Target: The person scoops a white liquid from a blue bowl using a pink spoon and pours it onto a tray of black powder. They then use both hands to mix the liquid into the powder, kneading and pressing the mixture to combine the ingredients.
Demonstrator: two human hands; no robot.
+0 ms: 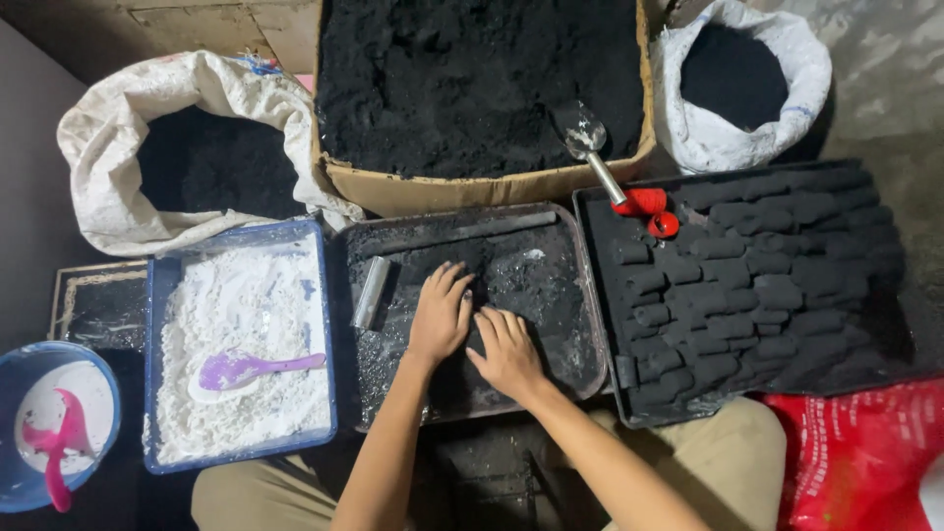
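Observation:
My left hand (440,315) and my right hand (507,350) lie palms down, side by side, on black powder in a dark metal tray (580,295) in front of me. The fingers of both are spread and pressed onto the black stuff; whatever lies beneath them is hidden. A short metal tube (371,292) rests in the tray to the left of my left hand. A long dark bar (472,232) lies along the tray's far side.
Right, a black tray (885,354) holds several rows of black pressed blocks. Left, a blue tray (157,295) of white powder has a purple scoop (251,368). A cardboard box (472,190) of black powder holds a red-handled trowel (610,172). Two white sacks (108,138) (708,138), a blue bowl (25,462).

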